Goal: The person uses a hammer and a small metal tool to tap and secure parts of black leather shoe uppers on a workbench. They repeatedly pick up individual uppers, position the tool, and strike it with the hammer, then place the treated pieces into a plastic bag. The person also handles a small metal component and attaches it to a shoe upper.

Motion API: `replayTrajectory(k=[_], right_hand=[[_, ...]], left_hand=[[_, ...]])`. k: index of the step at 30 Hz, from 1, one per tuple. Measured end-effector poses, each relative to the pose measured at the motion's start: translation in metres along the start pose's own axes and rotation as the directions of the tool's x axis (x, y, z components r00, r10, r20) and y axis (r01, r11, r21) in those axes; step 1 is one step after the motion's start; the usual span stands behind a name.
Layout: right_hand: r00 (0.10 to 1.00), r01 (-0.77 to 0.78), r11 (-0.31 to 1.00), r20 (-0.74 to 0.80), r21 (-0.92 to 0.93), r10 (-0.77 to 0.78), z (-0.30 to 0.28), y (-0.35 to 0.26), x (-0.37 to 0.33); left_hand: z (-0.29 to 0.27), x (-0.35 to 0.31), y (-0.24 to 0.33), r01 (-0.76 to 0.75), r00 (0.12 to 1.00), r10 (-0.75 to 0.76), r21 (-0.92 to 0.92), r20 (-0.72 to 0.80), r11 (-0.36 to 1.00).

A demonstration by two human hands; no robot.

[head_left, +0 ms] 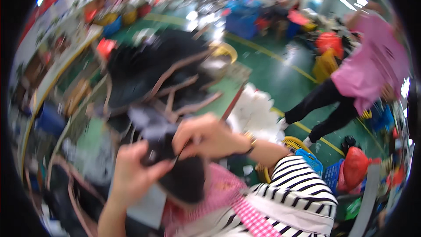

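A dark, glossy-looking black piece [160,144], whose exact kind blur hides, is held up in front of my chest. My left hand [135,166] grips its lower left side between thumb and fingers. On its right side my right hand [209,137] pinches its edge with bent fingers. Just below hangs a rounded black panel [186,181] with a tan edge; I cannot tell whether it joins the held piece. Beyond my hands a heap of black pieces with tan edging [153,68] lies on a green work surface [230,83].
More tan-edged black pieces [74,193] lie at lower left. White pieces [254,112] are heaped right of the work surface. Yellow and blue baskets [309,160] and a red bag [356,166] stand at right. A person in pink [370,61] is on the green floor [285,72].
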State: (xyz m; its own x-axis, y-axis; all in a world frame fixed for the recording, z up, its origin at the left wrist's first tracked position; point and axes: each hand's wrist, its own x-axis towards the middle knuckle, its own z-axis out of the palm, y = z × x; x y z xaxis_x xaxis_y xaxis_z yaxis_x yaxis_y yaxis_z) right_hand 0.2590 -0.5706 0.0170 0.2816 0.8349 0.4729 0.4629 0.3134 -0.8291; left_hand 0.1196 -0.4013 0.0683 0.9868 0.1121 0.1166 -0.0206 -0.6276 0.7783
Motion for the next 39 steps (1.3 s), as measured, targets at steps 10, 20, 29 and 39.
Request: replayTrajectory(k=[10,20,29,39], right_hand=[[0.999,-0.039,0.995,-0.008,0.089,0.04,0.017,0.003,-0.003],[0.987,-0.086,0.994,0.128,-0.059,0.093,0.009,-0.006,0.012],[0.958,-0.076,0.984,0.263,-0.163,0.117,0.006,-0.012,0.02],[0.907,0.033,0.957,0.41,-0.289,0.092,0.001,-0.028,0.039]], left_hand=[[0.003,-0.017,-0.03,0.094,0.992,-0.068,-0.279,0.103,0.956],[0.002,-0.011,-0.027,0.217,0.968,-0.2,-0.102,0.153,0.971],[-0.002,-0.012,-0.02,0.141,0.975,-0.163,0.141,0.154,0.98],[0.004,-0.015,-0.024,0.163,0.982,-0.168,0.064,0.086,0.985]])
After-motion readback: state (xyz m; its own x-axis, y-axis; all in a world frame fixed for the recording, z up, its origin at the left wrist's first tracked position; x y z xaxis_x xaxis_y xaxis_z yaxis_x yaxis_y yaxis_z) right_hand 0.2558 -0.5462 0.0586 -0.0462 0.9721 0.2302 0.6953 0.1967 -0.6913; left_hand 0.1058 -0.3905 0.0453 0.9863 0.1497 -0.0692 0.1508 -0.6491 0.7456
